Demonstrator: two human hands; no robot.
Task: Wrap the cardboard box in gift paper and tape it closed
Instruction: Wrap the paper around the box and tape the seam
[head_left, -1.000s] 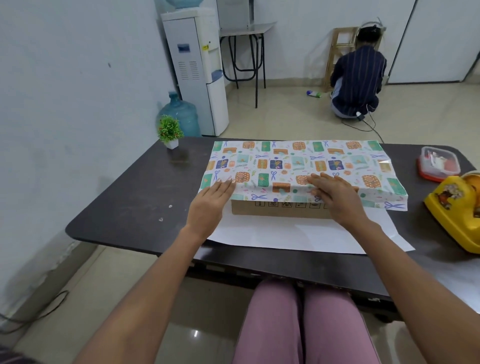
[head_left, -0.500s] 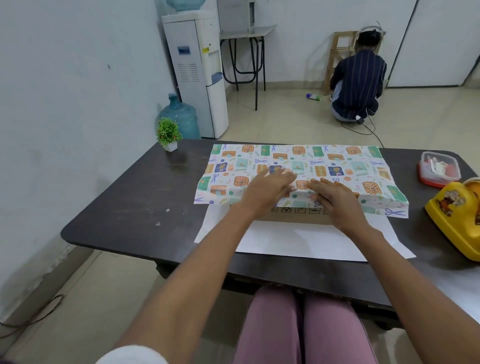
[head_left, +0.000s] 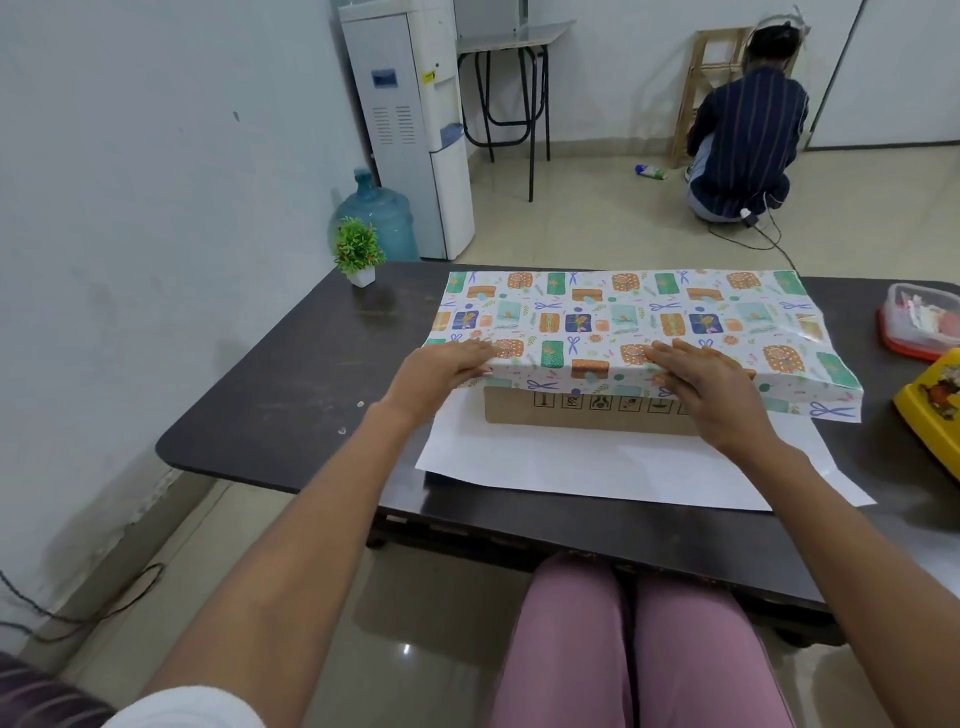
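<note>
Two hands hold the work in the head view, the only view there is. The left hand (head_left: 441, 370) lies with straight fingers on the near left corner of the gift paper (head_left: 623, 322), and the right hand (head_left: 711, 387) presses flat over the near top edge, its fingers spread and curling round nothing. The cardboard box (head_left: 587, 413) sits near the middle of the tabletop (head_left: 291, 374), its top covered by the printed flap and its near brown side bare above the white underside of the sheet.

What could go wrong, as a judgement: no tape holds the flap, so lifting either hand may let it spring back off the box. Uneven pressure could skew the sheet, and the right overhang, which juts past the box end, looks likely to crumple or tear if dragged. The near white flap also hangs slightly over the tabletop's edge, where a knee or arm could catch it.

A small potted plant (head_left: 358, 252) stands at the far left corner; a yellow tape dispenser (head_left: 930, 410) and a clear food container (head_left: 922, 325) sit at the right, well apart from the box. Beyond are a water dispenser (head_left: 410, 124), a blue water bottle (head_left: 376, 218) on the tiled floor, and a crouching person (head_left: 743, 135) facing away.
</note>
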